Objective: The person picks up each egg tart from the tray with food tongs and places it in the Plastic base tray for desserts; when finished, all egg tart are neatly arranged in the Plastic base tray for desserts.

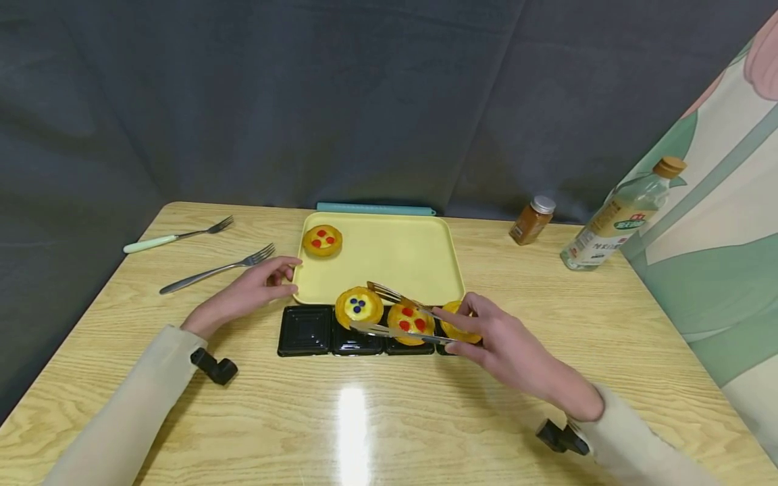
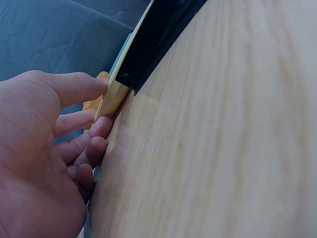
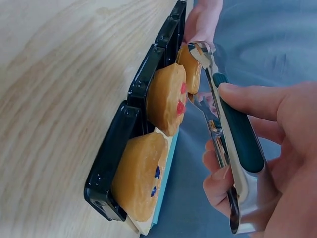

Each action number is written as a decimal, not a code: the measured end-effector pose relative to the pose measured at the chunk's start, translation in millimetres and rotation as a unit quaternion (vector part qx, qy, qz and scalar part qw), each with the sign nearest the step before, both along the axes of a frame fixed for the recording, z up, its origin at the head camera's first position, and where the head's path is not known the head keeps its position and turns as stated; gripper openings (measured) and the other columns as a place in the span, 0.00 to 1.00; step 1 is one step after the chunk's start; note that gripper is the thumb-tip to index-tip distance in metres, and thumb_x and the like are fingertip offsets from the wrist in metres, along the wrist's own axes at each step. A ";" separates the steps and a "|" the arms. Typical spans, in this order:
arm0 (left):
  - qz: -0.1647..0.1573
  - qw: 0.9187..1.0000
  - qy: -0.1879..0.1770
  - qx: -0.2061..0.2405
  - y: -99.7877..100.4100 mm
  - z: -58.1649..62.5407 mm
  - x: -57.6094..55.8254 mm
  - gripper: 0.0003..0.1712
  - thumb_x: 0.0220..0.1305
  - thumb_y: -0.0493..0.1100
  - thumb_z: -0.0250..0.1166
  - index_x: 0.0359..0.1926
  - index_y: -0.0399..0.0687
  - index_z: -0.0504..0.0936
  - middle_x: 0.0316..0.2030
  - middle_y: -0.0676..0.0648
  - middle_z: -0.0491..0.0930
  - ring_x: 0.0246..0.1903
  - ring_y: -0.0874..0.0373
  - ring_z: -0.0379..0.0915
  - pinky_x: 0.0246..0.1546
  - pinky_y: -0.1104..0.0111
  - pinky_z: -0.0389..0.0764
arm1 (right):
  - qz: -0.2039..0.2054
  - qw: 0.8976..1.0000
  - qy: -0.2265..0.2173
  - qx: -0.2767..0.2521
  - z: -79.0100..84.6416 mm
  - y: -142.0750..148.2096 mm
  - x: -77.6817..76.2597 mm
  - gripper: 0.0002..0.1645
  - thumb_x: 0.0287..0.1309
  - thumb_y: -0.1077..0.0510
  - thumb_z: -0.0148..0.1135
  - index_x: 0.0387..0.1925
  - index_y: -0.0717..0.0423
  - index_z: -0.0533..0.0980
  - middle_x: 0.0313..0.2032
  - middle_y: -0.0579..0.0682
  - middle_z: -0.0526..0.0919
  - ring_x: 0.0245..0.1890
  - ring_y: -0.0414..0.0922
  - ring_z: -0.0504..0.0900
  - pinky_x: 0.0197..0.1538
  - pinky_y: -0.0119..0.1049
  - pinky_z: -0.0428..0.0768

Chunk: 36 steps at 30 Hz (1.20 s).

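Between the tong tips: blueberry tart, over the second compartment from the left of the black tray; gripped or merely straddled, I cannot tell.
Tongs: long axis running leftward from the fingers, along the black tray's length.
Right hand: slanting in from the right, holding the tongs with thumb and fingers on opposite arms, slightly spread.
Nearer fingertips: the left ones, though the right's tongs reach the tart.
Left hand: thumb and forefinger extended, touching the yellow tray at its left rim.
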<state>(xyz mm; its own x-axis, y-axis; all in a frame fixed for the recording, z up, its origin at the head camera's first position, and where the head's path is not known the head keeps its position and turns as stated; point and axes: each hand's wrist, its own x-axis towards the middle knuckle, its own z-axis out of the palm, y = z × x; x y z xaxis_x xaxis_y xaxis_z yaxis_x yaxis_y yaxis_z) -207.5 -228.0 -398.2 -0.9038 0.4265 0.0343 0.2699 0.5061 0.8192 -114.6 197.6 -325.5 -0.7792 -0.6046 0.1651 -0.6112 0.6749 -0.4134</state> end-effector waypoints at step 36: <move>-0.003 1.000 0.016 -0.001 -1.6 -3.8 -2.5 0.30 0.72 0.40 0.64 0.69 0.32 0.67 0.44 0.42 0.71 0.40 0.51 0.65 0.39 0.66 0.69 | 0.037 0.998 0.024 0.033 2.1 2.9 -0.1 0.38 0.58 0.58 0.75 0.69 0.51 0.72 0.37 0.45 0.67 0.32 0.41 0.66 0.32 0.30 0.67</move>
<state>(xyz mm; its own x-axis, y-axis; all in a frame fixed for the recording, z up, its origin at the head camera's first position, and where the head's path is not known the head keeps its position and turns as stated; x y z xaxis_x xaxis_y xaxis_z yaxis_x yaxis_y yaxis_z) -210.0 -229.6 -402.0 -0.8995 0.4324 0.0628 0.2995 0.5053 0.8093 -114.7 200.5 -323.4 -0.7244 -0.6706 0.1601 -0.6784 0.6519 -0.3388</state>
